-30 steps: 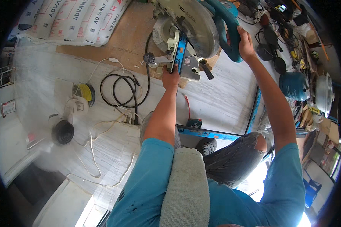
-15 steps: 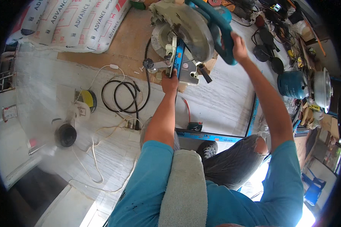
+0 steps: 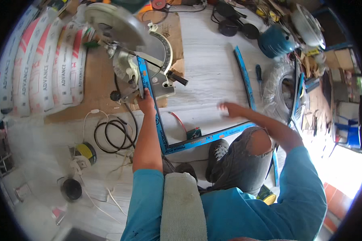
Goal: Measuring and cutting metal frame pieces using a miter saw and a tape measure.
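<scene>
My left hand (image 3: pixel 147 102) grips a long metal profile (image 3: pixel 161 134) wrapped in blue printed film, its far end lying on the base of a mitre saw (image 3: pixel 163 54). The saw's round blade guard (image 3: pixel 116 25) is up, tilted to the left; its handle is mostly cut off by the top edge. From a corner near my knees, the blue-filmed strip runs right and then away as a bent frame (image 3: pixel 213 134). My right hand (image 3: pixel 231 109) hangs above the frame's inside with fingers stretched out, holding nothing. Below it lies a small dark-green case (image 3: pixel 194 132) with a red strip.
White printed sacks (image 3: pixel 48 68) stand at the far left on cardboard (image 3: pixel 98 80). A coiled black cable (image 3: pixel 114 134) lies left of my left arm. To the right are a screwdriver (image 3: pixel 259 74), a plastic-wrapped coil (image 3: pixel 284 92) and a blue gas cylinder (image 3: pixel 275 41).
My right hand has let go of the saw's handle and come back nearer, over the frame. The saw head has risen. My left hand keeps its hold; the view has swung right.
</scene>
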Demonstrator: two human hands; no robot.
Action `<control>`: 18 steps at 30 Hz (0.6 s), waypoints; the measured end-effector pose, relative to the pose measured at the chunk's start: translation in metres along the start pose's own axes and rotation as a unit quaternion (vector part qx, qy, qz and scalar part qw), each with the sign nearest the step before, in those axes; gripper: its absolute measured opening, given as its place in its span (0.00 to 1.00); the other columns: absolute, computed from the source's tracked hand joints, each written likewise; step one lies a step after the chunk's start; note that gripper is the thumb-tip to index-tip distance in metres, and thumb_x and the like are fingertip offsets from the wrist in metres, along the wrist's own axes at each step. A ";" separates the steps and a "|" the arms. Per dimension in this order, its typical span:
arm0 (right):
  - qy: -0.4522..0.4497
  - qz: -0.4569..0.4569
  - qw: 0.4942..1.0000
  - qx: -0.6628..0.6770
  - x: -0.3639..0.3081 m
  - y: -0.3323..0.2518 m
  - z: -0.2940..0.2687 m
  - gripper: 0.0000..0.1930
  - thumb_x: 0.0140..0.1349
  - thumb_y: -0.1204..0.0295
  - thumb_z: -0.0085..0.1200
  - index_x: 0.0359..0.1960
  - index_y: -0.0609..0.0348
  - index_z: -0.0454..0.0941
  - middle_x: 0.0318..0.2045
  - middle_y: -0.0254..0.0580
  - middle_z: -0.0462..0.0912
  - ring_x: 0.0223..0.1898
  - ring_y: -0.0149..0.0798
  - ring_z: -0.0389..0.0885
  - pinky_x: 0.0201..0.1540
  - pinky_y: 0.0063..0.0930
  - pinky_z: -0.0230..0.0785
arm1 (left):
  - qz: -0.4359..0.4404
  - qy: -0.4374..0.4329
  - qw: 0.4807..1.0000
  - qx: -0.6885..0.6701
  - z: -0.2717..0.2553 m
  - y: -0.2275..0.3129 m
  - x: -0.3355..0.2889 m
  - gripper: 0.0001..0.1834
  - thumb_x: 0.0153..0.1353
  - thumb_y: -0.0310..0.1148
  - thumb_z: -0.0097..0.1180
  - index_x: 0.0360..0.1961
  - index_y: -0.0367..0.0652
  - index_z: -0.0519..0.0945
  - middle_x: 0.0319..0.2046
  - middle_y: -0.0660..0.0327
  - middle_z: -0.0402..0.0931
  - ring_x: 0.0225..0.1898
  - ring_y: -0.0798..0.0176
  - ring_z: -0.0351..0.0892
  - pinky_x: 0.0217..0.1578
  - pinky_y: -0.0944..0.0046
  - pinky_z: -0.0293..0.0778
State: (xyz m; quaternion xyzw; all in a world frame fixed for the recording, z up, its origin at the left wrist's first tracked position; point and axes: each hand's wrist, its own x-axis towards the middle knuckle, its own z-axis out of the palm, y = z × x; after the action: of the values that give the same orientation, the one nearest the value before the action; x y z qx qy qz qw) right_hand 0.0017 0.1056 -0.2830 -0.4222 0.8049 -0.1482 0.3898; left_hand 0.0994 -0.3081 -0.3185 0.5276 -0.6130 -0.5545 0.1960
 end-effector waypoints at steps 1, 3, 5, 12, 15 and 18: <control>-0.014 -0.060 0.996 -0.065 -0.017 -0.032 0.031 0.31 0.46 0.65 0.65 0.54 0.56 0.70 0.46 0.47 0.76 0.48 0.48 0.74 0.53 0.42 0.65 | 0.015 0.020 1.000 0.008 -0.032 -0.011 0.013 0.43 0.52 0.59 0.61 0.56 0.31 0.69 0.49 0.45 0.76 0.49 0.45 0.77 0.47 0.52 0.70; -0.072 -0.024 0.993 -0.091 -0.048 -0.061 0.054 0.31 0.42 0.69 0.61 0.54 0.58 0.69 0.45 0.52 0.76 0.50 0.52 0.73 0.53 0.44 0.66 | -0.022 0.029 0.998 0.047 -0.045 -0.010 0.033 0.44 0.52 0.60 0.61 0.56 0.30 0.68 0.49 0.44 0.76 0.50 0.46 0.76 0.47 0.52 0.70; -0.045 0.019 0.995 -0.085 -0.068 -0.055 0.076 0.28 0.42 0.73 0.58 0.51 0.58 0.70 0.43 0.50 0.76 0.49 0.53 0.73 0.52 0.45 0.65 | -0.069 0.008 0.994 0.083 -0.028 -0.006 0.020 0.46 0.51 0.61 0.61 0.56 0.29 0.68 0.49 0.44 0.75 0.51 0.46 0.75 0.47 0.52 0.71; 0.124 0.087 0.988 -0.013 -0.157 -0.042 0.080 0.20 0.39 0.83 0.54 0.39 0.58 0.74 0.36 0.48 0.74 0.46 0.53 0.71 0.49 0.44 0.65 | -0.264 -0.386 0.864 -0.189 -0.030 0.071 -0.068 0.23 0.62 0.50 0.54 0.48 0.42 0.75 0.31 0.59 0.75 0.34 0.58 0.77 0.39 0.57 0.74; 0.195 0.029 0.980 0.034 -0.183 -0.044 0.066 0.21 0.37 0.83 0.56 0.39 0.59 0.71 0.37 0.47 0.73 0.48 0.53 0.70 0.52 0.45 0.63 | -0.183 -0.506 0.823 -0.180 -0.036 0.207 -0.164 0.26 0.64 0.45 0.53 0.58 0.41 0.69 0.35 0.61 0.72 0.36 0.62 0.75 0.36 0.61 0.74; 0.233 -0.022 0.971 0.044 -0.172 -0.066 0.042 0.23 0.38 0.80 0.57 0.41 0.60 0.68 0.42 0.49 0.71 0.53 0.54 0.67 0.56 0.47 0.62 | 0.020 -0.637 0.745 -0.194 -0.037 0.306 -0.228 0.30 0.63 0.43 0.52 0.61 0.37 0.62 0.34 0.60 0.71 0.27 0.65 0.74 0.30 0.67 0.72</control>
State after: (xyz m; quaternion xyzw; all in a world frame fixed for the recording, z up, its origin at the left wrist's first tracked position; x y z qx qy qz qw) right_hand 0.1287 0.2068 -0.1863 -0.3763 0.8566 -0.2864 0.2063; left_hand 0.0822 -0.1811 0.0434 -0.0107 -0.4848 -0.8647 -0.1308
